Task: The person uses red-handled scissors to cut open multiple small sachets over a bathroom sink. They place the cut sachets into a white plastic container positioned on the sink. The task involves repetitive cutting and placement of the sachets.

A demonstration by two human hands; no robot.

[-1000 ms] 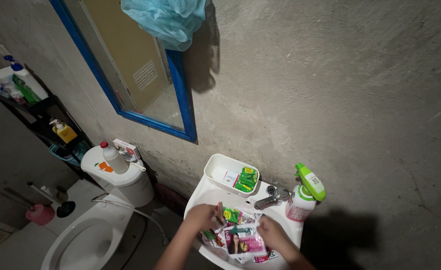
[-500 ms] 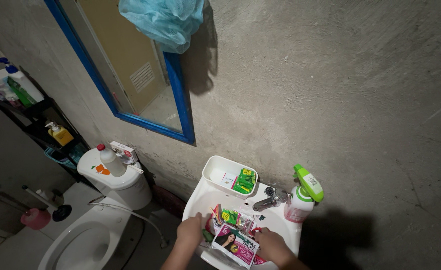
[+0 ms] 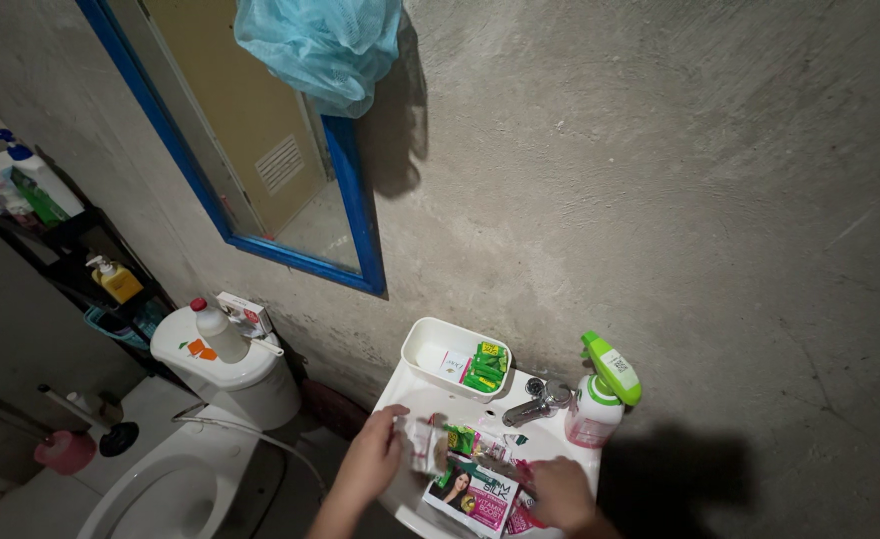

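My left hand (image 3: pixel 372 459) is closed on a small pale sachet (image 3: pixel 422 445) and holds it just above the left side of the white sink (image 3: pixel 405 391). My right hand (image 3: pixel 563 493) rests on the pile of coloured sachets (image 3: pixel 480 451) in the basin, over a pink and white packet with a portrait (image 3: pixel 470 494). At the back of the sink stands a white plastic tub (image 3: pixel 428 343) holding green sachets (image 3: pixel 487 365).
A chrome tap (image 3: pixel 530 403) and a green-topped spray bottle (image 3: pixel 600 399) stand at the sink's right. A blue-framed mirror (image 3: pixel 260 150) with a turquoise net over it hangs on the concrete wall. At left: toilet (image 3: pixel 176 479), tank with a bottle (image 3: pixel 216 329), black shelf rack (image 3: pixel 71 250), plunger (image 3: pixel 101 424).
My left hand has lifted a pale sachet out of the pile and moved it up and left. My right hand slid slightly down and right on the pile. The view shifted a little.
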